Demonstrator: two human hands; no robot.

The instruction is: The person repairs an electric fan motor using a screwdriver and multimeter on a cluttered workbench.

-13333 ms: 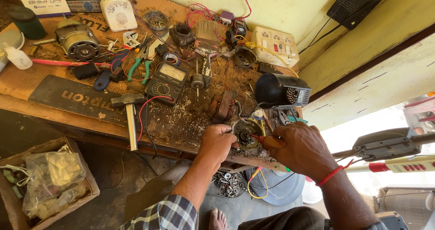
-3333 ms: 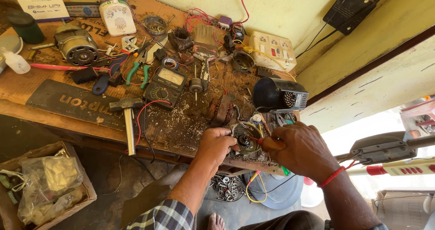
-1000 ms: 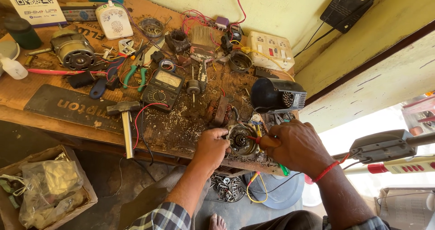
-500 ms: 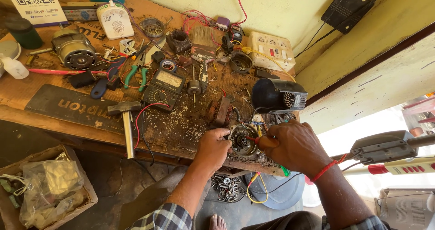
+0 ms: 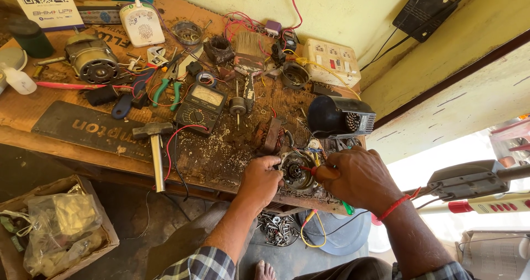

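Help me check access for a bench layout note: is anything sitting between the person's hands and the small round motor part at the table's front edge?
Nothing visible does. The left hand already touches the motor part from its left, and the right hand reaches it from the right with a red-tipped tool. Loose coloured wires lie just behind the part, not between it and the hands.

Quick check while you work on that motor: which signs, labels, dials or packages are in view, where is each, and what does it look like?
Code placard: far left bench corner, white card with black square pattern.
Dark nameplate: front left of bench, long flat strip with pale lettering.
Analog meter: mid-bench, black case, pale dial face.
White device: back left, rounded, printed label.
Plastic bag: in a cardboard box on the floor, clear, crumpled.
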